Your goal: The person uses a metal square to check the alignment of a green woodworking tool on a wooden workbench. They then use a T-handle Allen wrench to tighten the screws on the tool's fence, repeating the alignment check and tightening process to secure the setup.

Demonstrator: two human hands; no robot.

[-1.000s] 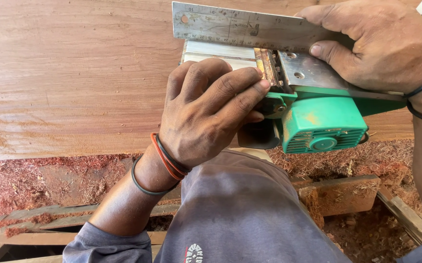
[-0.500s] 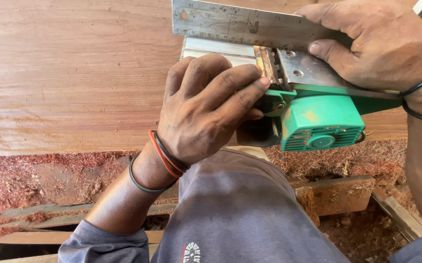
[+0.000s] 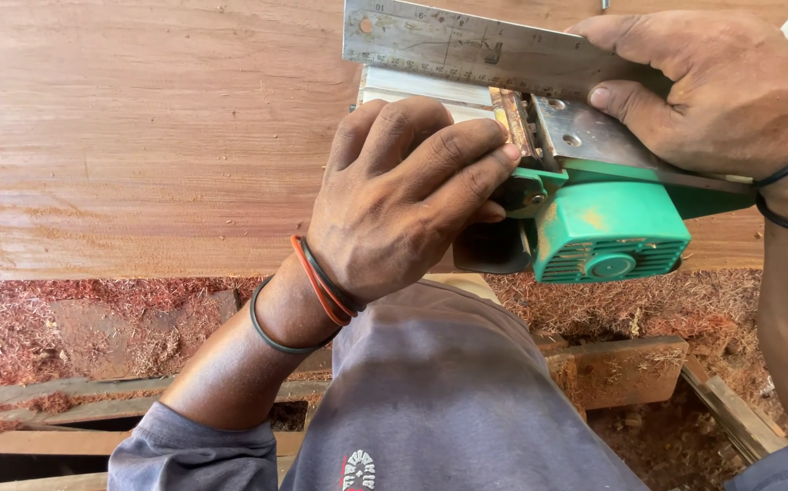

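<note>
Resting under both hands [image 3: 412,195]: planer [image 3: 594,218].

A broad reddish wooden board [image 3: 139,136] lay across the work area, above a floor strewn with red sawdust [image 3: 66,327]. Rough timber offcuts [image 3: 626,368] and wooden slats [image 3: 57,409] sat among the shavings.

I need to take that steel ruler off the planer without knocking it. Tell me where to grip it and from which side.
Likely best: pinch the steel ruler at its free left end, coming from the left. That end juts past the upturned green planer. The right hand covers its right end, and the left hand blocks the near side.
</note>
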